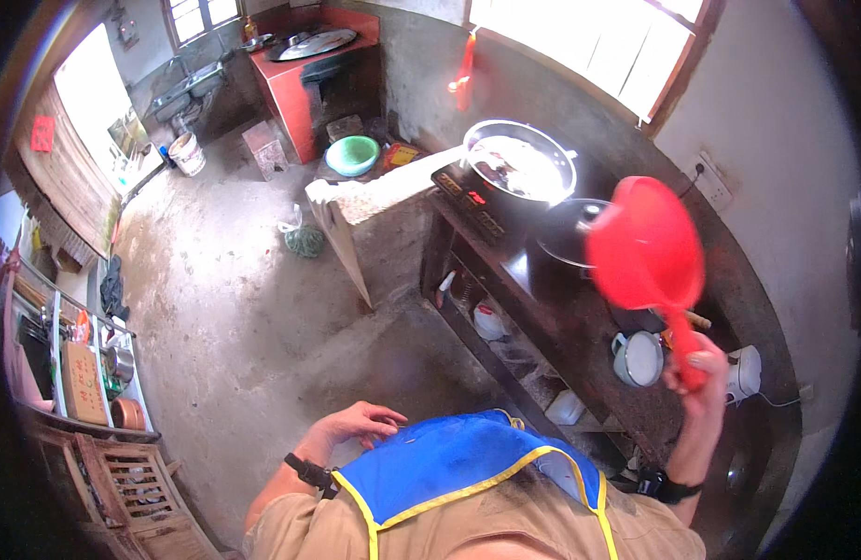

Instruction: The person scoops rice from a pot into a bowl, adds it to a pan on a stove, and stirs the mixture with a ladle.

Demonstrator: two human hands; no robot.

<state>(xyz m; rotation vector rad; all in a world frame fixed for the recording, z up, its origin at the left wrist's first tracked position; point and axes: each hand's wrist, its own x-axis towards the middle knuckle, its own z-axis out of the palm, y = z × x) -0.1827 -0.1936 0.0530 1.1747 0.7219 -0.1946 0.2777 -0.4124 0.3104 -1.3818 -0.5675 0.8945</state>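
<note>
My right hand (700, 371) grips the handle of a red plastic water dipper (647, 241), raised over the right side of the dark counter (542, 301). The dipper's bowl hides part of a black lidded pot (569, 227) behind it. Beyond that pot, a metal frying pan (574, 175) with food in it sits on an induction cooker (472, 203) whose red display is lit. Below the dipper stands a light-coloured handled pot (637, 358). My left hand (366, 423) hangs in front of the blue apron (444, 448), fingers loosely apart and holding nothing visible.
Under the counter, shelves hold a white jug (488, 322). A white appliance (745, 374) with a cord stands by the right wall. On the floor lies a bag of greens (304, 241). Farther off are a green basin (352, 155) and a red-sided stove (283, 91). Wooden cabinets (133, 483) line the left.
</note>
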